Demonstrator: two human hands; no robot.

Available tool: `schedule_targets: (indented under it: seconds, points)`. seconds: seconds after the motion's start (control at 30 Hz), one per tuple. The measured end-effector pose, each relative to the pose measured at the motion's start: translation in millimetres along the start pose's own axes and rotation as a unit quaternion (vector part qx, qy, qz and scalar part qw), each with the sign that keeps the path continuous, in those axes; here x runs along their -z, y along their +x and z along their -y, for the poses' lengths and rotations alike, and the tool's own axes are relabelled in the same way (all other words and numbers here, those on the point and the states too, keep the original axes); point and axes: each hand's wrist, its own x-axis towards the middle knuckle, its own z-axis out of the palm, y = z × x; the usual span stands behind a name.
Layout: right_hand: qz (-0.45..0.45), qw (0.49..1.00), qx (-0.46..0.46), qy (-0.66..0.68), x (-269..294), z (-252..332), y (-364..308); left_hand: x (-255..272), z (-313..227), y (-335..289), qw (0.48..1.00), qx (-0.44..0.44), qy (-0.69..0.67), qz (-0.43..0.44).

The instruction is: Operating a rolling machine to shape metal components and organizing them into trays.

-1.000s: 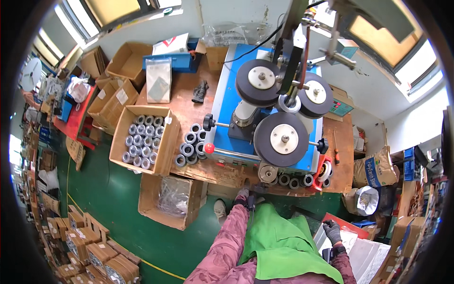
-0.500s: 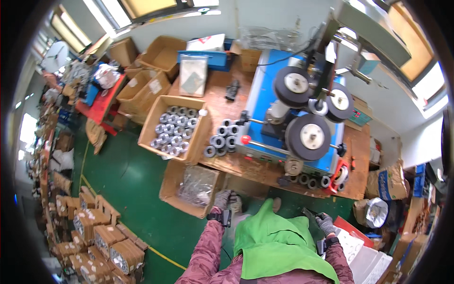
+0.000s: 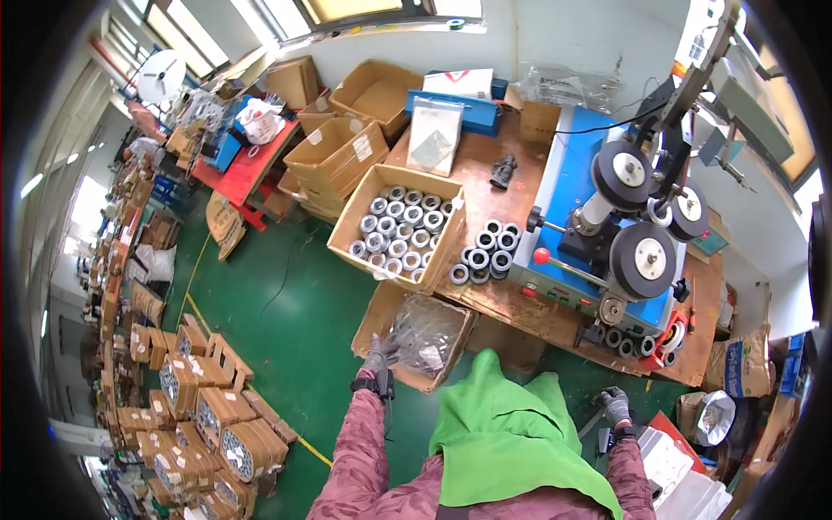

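My left hand [image 3: 380, 356], in a grey glove, is at the near left corner of a low cardboard box [image 3: 371, 328]. Its fingers are apart and reach over the rim. Inside the box lie crumpled clear plastic bags [image 3: 425, 329]. Out to the right of the green apron [image 3: 507, 433], my gloved right hand [image 3: 614, 405] is closed round a thin, grey, blade-like tool [image 3: 592, 423]; its exact kind is too small to tell. Above the low box, a taller carton [image 3: 448, 245] holds many silver metal rings [image 3: 403, 227].
More rings [image 3: 485, 251] are stacked on the wooden bench [image 3: 520, 314] beside a blue machine [image 3: 555, 173] with black rollers [image 3: 641, 260]. White foam blocks [image 3: 666, 464] stand near my right forearm. Wrapped cartons [image 3: 195, 381] line the green floor at left.
My left hand has gone from the low box's right side to its near left corner. The view has swung left. My right hand still holds the thin tool.
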Motion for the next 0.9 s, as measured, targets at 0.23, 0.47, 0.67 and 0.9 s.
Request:
schedule_targets:
  seconds: [0.23,0.47,0.67,0.9]
  points:
    - [-0.02,0.992,-0.055,-0.112,-14.0,21.3,-57.3,-10.0,25.4,55.6,0.997,-0.007,-0.069,-0.041]
    - [-0.05,0.98,-0.107,-0.16,8.0,2.3,-83.2,-104.1,30.9,106.4,0.996,0.02,-0.047,0.072]
    - [-0.094,0.985,-0.055,-0.133,35.3,-2.2,-89.6,-238.8,8.9,132.9,0.977,0.017,-0.059,0.206]
    - [-0.124,0.976,-0.091,-0.153,84.9,-52.4,-80.3,-361.7,-28.7,93.4,0.963,0.022,-0.189,0.192]
